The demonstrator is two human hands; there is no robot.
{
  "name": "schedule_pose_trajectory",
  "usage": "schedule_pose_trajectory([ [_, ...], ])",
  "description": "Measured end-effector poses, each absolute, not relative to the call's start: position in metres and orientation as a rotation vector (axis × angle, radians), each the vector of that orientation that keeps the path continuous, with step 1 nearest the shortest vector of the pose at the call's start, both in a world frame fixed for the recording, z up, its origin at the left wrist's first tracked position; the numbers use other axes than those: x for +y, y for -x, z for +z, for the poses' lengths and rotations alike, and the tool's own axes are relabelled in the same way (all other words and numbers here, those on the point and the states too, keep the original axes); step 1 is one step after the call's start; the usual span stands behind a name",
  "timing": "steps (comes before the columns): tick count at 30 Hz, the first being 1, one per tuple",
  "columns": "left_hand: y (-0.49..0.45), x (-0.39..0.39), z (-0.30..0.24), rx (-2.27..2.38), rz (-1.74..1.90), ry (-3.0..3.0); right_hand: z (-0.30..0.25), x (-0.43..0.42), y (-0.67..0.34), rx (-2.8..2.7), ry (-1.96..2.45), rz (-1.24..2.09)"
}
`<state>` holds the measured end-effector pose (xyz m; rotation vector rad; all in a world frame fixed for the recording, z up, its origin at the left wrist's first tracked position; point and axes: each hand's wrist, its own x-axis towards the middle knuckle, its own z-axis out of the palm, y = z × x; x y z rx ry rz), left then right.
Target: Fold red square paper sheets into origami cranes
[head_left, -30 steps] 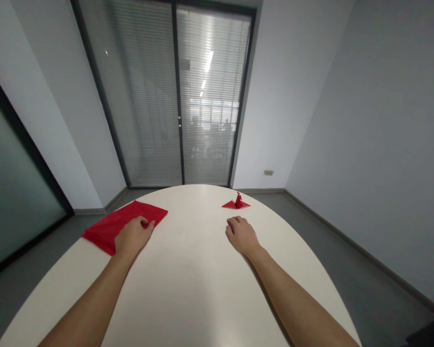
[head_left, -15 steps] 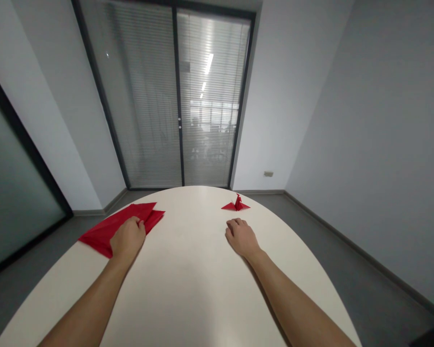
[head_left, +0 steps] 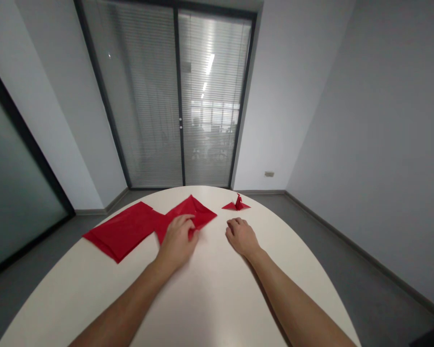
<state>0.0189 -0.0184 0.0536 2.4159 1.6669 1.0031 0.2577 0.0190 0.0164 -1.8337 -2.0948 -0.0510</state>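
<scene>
My left hand rests on a single red paper sheet near the table's middle, fingers pressed on its near edge. A stack of red paper sheets lies just left of that sheet on the white table. My right hand lies on the table with its fingers curled under, holding nothing that I can see. A small folded red paper crane stands beyond my right hand near the far edge.
The round table's far edge curves close behind the crane. Past it are a grey floor, a glass door with blinds and grey walls. A dark glass partition runs along the left.
My left hand has slid one red sheet off the stack and dragged it right, toward the table's middle. My right hand has stayed still.
</scene>
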Motion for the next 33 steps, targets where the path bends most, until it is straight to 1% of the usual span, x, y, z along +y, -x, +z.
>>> schedule_pose_trajectory([
  [3,-0.044,-0.040,0.041,1.356,0.670,-2.373,0.013,0.021,-0.259,-2.077,1.824,-0.002],
  [5,-0.048,-0.046,0.034,1.292,0.658,-2.351,0.011,0.022,-0.261,-2.052,1.810,0.035],
  [9,-0.035,-0.040,0.017,1.449,0.744,-2.464,0.014,0.025,-0.263,-1.974,1.786,0.126],
  [12,-0.030,-0.034,0.004,1.581,0.582,-2.460,0.026,0.021,-0.254,-1.920,1.730,0.138],
  [15,-0.036,-0.041,-0.001,1.563,0.449,-2.476,0.037,0.007,-0.228,-1.959,1.519,0.110],
  [20,-0.051,-0.056,0.009,1.449,0.306,-2.556,0.027,-0.018,-0.189,-2.201,1.353,0.324],
  [23,-0.051,-0.055,0.014,1.441,0.248,-2.579,0.016,-0.015,-0.192,-2.338,1.421,0.392],
  [28,-0.044,-0.042,0.012,1.480,0.243,-2.571,0.013,-0.001,-0.211,-2.385,1.546,0.346],
  [33,-0.035,-0.031,0.010,1.495,0.253,-2.547,0.015,-0.003,-0.209,-2.380,1.568,0.292],
])
